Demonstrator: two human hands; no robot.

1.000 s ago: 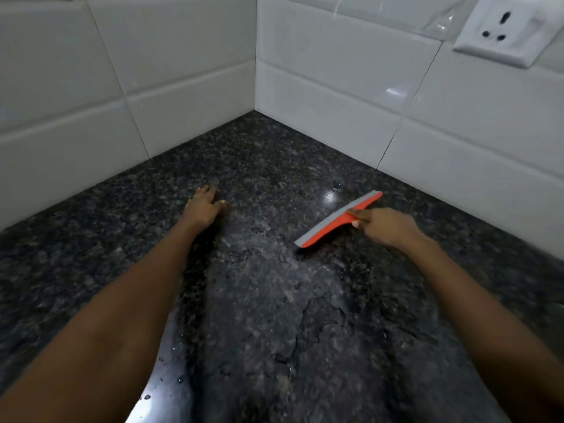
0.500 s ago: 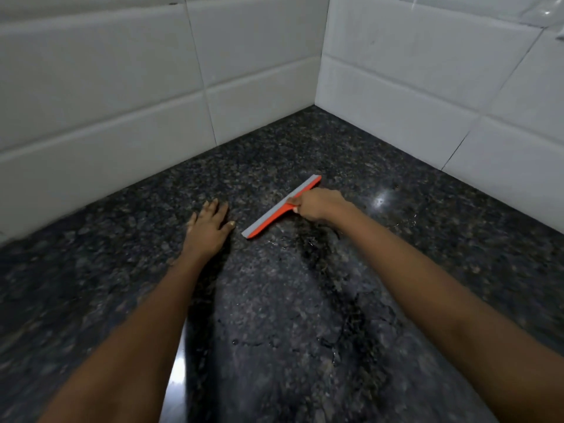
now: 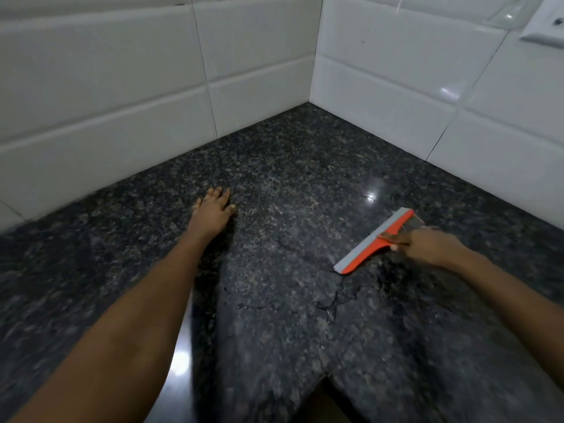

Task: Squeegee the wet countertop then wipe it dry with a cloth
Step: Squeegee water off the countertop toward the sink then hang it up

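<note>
The fingers [image 3: 393, 239] of the right hand [image 3: 430, 247] are curled tight around the orange handle of the squeegee [image 3: 374, 241], so that only one knuckle and a pale nail show against the plastic. The handle stub runs back into the palm and is hidden there. Ahead of those fingers the squeegee's long head stretches crosswise, one end pointing toward the right-hand wall, the other toward the person; its grey rubber edge lies along the side away from the hand and appears to rest on the worktop [image 3: 274, 315]. The right hand is slightly blurred.

The left hand [image 3: 213, 210] is well apart from the squeegee, to its left, pressed flat on the dark speckled stone with its fingers [image 3: 218, 193] laid out loosely together, holding nothing.

Between the two forearms the stone carries a film of water with ragged edges (thin dark lines mark its border just below the squeegee's near end). A bright glint sits on the surface beyond the squeegee. White wall tiles [image 3: 122, 87] meet in a corner behind, and part of a white socket plate [image 3: 546, 32] shows at the upper right.
</note>
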